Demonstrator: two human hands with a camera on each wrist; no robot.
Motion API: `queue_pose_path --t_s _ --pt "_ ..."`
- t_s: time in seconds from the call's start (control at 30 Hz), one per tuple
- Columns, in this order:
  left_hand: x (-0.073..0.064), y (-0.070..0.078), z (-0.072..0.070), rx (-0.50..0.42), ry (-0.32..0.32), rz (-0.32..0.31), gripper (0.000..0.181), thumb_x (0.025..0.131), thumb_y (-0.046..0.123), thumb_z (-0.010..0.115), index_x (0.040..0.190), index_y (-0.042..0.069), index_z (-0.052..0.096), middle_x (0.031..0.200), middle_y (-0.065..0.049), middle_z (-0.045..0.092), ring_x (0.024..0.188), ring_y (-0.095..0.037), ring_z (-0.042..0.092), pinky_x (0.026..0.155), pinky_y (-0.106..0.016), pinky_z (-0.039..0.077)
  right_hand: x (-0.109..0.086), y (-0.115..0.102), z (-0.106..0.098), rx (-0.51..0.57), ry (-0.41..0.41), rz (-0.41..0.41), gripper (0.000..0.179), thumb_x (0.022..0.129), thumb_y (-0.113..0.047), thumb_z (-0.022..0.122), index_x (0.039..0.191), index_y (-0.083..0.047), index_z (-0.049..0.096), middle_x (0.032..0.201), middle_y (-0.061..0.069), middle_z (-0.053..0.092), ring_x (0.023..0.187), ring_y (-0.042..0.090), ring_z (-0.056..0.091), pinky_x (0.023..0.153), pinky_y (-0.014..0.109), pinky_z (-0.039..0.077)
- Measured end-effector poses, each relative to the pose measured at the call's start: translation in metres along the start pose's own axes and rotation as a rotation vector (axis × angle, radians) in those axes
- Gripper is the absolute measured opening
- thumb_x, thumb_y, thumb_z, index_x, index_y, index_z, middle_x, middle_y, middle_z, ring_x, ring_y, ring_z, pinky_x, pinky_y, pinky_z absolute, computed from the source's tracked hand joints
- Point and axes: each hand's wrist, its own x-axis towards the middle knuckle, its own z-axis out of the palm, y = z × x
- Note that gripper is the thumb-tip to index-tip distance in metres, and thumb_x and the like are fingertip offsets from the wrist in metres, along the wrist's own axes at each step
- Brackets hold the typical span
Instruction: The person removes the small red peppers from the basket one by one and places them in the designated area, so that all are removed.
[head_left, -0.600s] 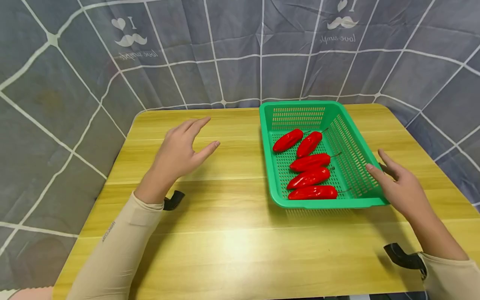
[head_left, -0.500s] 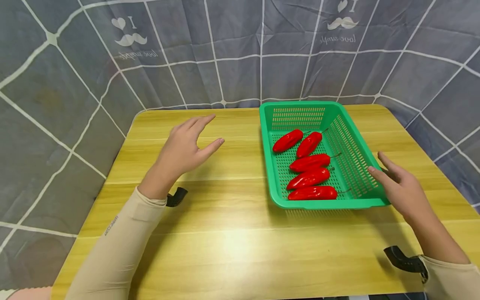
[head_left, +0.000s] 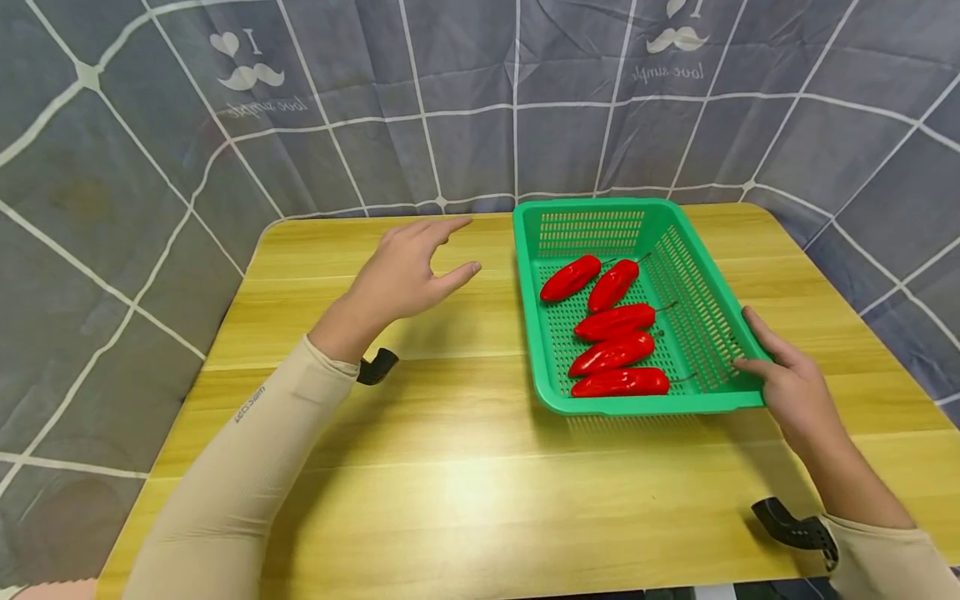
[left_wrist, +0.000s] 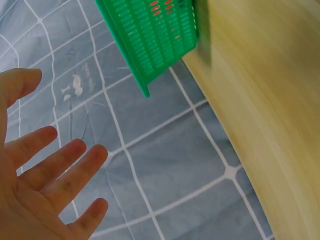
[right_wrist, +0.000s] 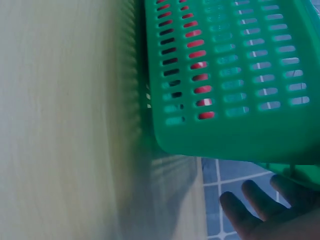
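Observation:
A green plastic basket (head_left: 528, 333) with slotted walls stands on the wooden table, right of the middle. Several red peppers (head_left: 613, 354) with thin stems lie on its bottom, roughly in a column. My right hand (head_left: 798, 404) is at the basket's near right corner, thumb over the rim on the inside and fingers along the outside. In the right wrist view, those fingers (right_wrist: 257, 202) reach past the wall. My left hand (head_left: 401, 271) hovers over the table left of the basket, holding nothing, thumb and fingers spread apart.
The wooden table (head_left: 450, 483) fills the lower part of the head view. A grey curtain (head_left: 465, 67) with white lines hangs behind it and along both sides. Each wrist carries a black mount (head_left: 378, 367).
My left hand has moved right, closer to the basket. My right hand has come in to the corner, and its thumb now laps over the rim. The view has shifted slightly.

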Motion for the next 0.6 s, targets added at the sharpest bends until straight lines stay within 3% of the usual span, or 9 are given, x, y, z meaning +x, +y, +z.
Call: queue_pose_path --t_s 0.3,0.6 --pt "0.030 0.021 0.010 -0.005 -0.058 0.052 0.061 0.090 0.055 0.051 0.141 0.024 0.043 0.139 0.003 0.052 0.128 -0.016 0.049 0.108 -0.045 0.034 0.001 0.001 0.004 0.023 0.091 -0.033 0.056 0.098 -0.015 0.048 0.148 -0.031 0.027 0.152 -0.021 0.023 0.139 -0.005 0.018 0.089 -0.006 0.026" --pt "0.070 0.045 0.025 0.041 -0.192 0.098 0.064 0.089 0.059 0.049 0.143 0.027 0.041 0.142 0.009 0.049 0.131 -0.013 0.044 0.105 -0.043 0.034 0.000 0.003 0.005 -0.010 0.115 -0.037 0.056 0.097 -0.014 0.047 0.147 -0.034 0.028 0.152 -0.020 0.024 0.144 0.003 0.015 0.089 -0.010 0.020"
